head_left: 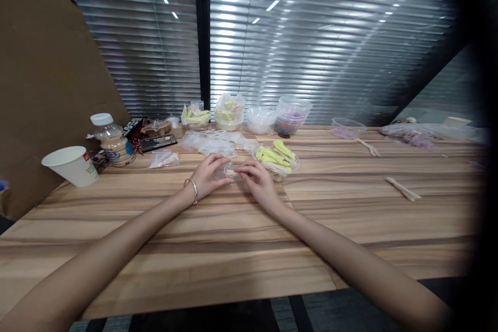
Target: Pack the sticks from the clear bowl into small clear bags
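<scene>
My left hand, with a bracelet at the wrist, holds a small clear plastic bag between thumb and fingers. Fingertips of my right hand are pinched at the bag's right edge, where a small pale piece shows; whether it lies inside the bag is unclear. Just behind my right hand stands a clear round bowl with yellow and whitish soft pieces in it. A pile of flat clear bags lies beyond my left hand, and a filled small bag rests to its left.
On the left stand a paper cup and a white-capped bottle near a cardboard panel. Several plastic tubs, one a purple-filled tub, line the back below the blinds. Pale sticks lie at right.
</scene>
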`<state>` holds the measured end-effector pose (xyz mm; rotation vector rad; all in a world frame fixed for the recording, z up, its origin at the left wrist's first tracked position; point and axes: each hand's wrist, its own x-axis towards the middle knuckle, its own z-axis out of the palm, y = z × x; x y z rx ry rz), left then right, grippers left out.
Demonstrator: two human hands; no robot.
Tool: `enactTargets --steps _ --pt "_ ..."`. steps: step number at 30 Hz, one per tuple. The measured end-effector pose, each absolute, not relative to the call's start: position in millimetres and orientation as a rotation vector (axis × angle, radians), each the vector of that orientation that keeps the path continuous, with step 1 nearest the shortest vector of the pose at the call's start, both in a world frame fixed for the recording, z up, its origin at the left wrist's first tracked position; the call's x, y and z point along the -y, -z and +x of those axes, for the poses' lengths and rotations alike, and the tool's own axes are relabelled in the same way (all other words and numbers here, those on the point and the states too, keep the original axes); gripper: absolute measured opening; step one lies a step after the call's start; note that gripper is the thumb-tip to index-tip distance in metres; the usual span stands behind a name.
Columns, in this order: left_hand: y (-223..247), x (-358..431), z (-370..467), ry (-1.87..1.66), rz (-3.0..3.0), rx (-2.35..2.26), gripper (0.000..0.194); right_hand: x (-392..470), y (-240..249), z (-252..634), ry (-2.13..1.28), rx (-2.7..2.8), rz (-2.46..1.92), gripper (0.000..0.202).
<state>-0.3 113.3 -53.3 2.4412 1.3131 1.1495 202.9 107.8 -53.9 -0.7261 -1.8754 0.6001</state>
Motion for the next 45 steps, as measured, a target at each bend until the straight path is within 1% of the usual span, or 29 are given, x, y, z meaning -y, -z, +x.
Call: enactTargets --steps 4,9,13,18,27,30,34,37,42,45 --pt "52 -113 1 -1.134 2.453 -1.320 0.060 -103 51 202 -0.562 1.915 -0.675 0.027" --pt "49 -110 2 -1.056 2.453 -1.268 0.059 -100 50 201 -0.647 1.947 -0.697 0.025" --pt "47 -107 2 -1.039 2.457 -1.212 0.067 -105 55 202 -0.702 1.855 -0.798 0.017" --pt "47 -105 2 -0.956 2.475 -1.158 0.074 -109 61 203 -0.700 1.790 -0.880 0.019" --pt "47 -103 2 -1.046 2.390 -1.156 0.078 -107 58 204 -0.584 1.792 -0.846 0.016" --pt "47 -103 2 -1.063 2.363 -1.200 0.076 -108 58 205 -0.605 1.811 -0.827 0.014" --pt "47 -105 2 -1.142 2.357 -1.224 0.072 -108 55 205 -0.683 1.873 -0.760 0.021" --pt "47 -107 2 -1.156 2.340 -1.242 0.072 -106 53 204 -0.657 1.923 -0.729 0.023" --pt "46 -106 2 -1.173 2.344 -1.215 0.071 -104 54 203 -0.657 1.886 -0.798 0.020" --pt "45 -103 2 -1.097 2.380 -1.197 0.071 -103 55 205 -0.626 1.864 -0.840 0.017"
